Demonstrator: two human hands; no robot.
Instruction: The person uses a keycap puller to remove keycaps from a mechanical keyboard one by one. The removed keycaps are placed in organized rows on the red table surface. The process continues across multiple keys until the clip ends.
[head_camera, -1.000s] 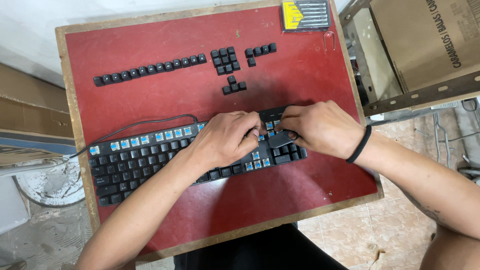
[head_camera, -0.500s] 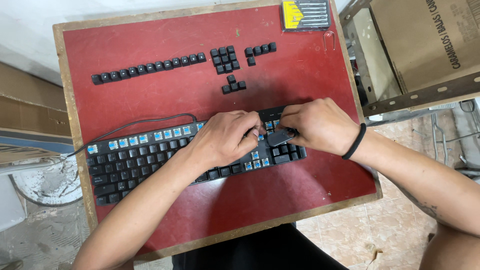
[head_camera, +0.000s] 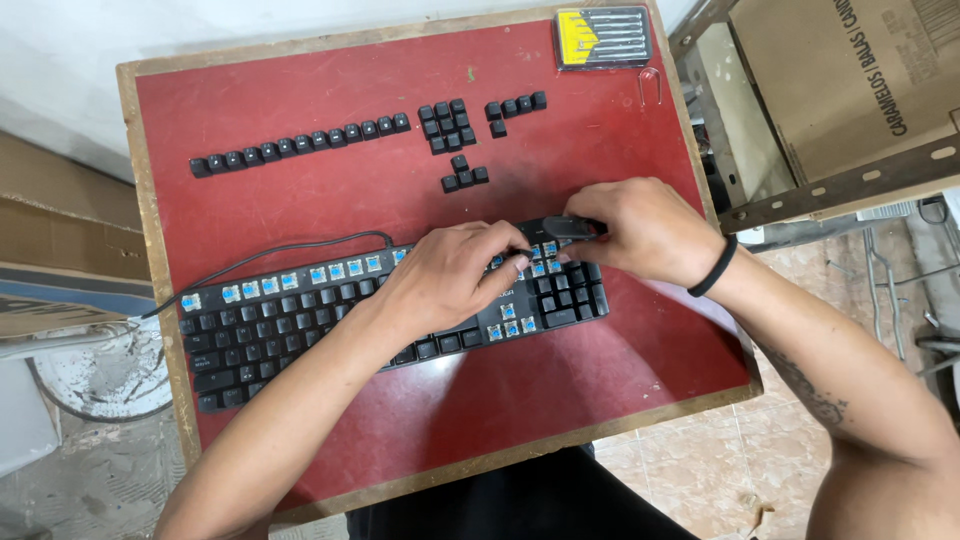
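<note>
R hand (head_camera: 650, 232) lifted long black keycap (head_camera: 570, 227) off keyboard (head_camera: 300, 325).

- The left hand (head_camera: 450, 280) covers the middle of the keyboard (head_camera: 300, 325), so the keys and bare blue switches under it cannot be seen.
- The right hand (head_camera: 650, 230), over the keyboard's right end, closes on a small black tool (head_camera: 570, 227); most of it is hidden, its kind unclear.
- Right of the keyboard, the cardboard box (head_camera: 850, 70) is cut off by the picture's edges.
- Both forearms run out of the bottom edge.
</note>
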